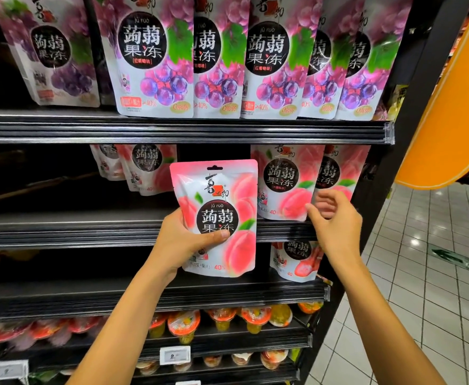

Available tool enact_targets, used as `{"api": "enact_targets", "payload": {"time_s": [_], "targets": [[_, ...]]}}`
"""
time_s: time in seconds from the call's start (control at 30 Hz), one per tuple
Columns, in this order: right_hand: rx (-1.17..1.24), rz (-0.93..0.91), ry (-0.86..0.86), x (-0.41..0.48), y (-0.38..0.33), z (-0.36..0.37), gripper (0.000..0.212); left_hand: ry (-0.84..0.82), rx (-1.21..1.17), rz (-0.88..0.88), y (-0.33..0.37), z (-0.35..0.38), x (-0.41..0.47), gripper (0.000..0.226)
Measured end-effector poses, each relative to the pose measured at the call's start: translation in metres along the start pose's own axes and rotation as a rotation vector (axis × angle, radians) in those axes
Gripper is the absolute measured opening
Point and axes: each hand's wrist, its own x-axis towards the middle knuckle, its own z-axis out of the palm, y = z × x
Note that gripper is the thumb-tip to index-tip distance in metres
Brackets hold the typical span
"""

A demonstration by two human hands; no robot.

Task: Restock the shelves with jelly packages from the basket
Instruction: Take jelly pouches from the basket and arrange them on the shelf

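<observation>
Left hand (188, 240) is gripping a peach pouch (222, 218) before the shelf (89, 229) gap; right hand (336, 220) is curling at the edge of a shelved pouch (286, 184) at 3 o'clock, grip unclear. A careless push is risking toppling it.

The left hand (188, 240) grips the peach pouch (219, 218) by its lower left side, thumb across the front and fingers behind, with the forearm rising from below. The right hand (336, 220) is raised just right of the pouch, apart from it, fingers loosely curled. Whether it holds anything is unclear.
</observation>
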Motion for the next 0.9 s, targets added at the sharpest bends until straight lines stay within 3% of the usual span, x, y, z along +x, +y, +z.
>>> {"api": "enact_targets", "payload": {"time_s": [0.07,0.2,0.27,0.33,0.5,0.67,0.77,0.9], "targets": [[0.060,-0.077,0.051,-0.011,-0.012,-0.001,0.017,-0.005,-0.018,-0.007,0.000,0.001,0.002,0.058],[0.353,0.077,-0.475,-0.033,-0.035,0.013,0.035,-0.003,-0.030,0.011,0.000,0.007,0.007,0.055],[0.453,0.141,-0.594,-0.041,-0.038,0.025,0.030,0.001,-0.034,0.022,0.001,0.011,0.011,0.050],[0.507,0.133,-0.559,-0.044,-0.040,0.032,0.017,0.013,-0.011,0.036,0.000,0.014,0.013,0.052],[0.645,0.183,-0.406,-0.036,-0.043,0.032,0.015,0.151,-0.012,0.034,0.006,0.020,0.008,0.073],[0.625,0.126,-0.272,-0.023,-0.052,0.042,0.022,0.358,0.382,0.365,-0.001,0.034,-0.015,0.039],[0.592,0.140,-0.254,-0.016,-0.055,0.053,0.012,0.304,0.557,0.471,-0.007,0.047,-0.022,0.033],[0.683,0.205,-0.208,-0.010,-0.056,0.065,0.014,0.186,0.612,0.355,-0.019,0.061,-0.020,0.044]]}}
